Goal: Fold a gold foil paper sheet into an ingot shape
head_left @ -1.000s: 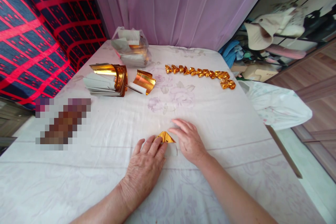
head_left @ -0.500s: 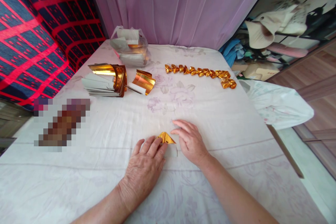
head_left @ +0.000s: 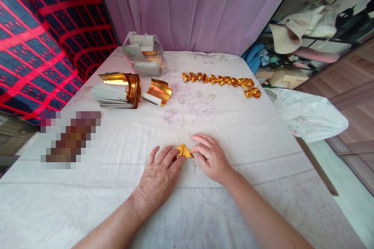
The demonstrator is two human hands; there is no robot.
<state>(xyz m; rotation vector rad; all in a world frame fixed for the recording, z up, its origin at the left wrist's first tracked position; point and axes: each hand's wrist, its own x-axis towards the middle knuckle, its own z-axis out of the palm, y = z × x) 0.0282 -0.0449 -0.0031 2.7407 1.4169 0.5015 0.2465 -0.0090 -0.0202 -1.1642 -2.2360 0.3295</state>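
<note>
Head cam view: both hands are flat on the white cloth-covered table (head_left: 263, 132), pressing a small gold foil piece (head_left: 184, 150) that sits between them, just below centre. The left hand (head_left: 159, 179) at about 7 o'clock has its fingertips on the foil's left edge, and the right hand (head_left: 212, 157) at 4 o'clock pinches the right corner. So the hands are close together, neither one wrapped around anything.

Looks like mid-fold, creasing it flat. I'd guess the next move needs a firm press along the crease.

Finished gold pieces (head_left: 222, 81) line up at 1 o'clock, with the foil stack (head_left: 117, 89) at 10.
</note>
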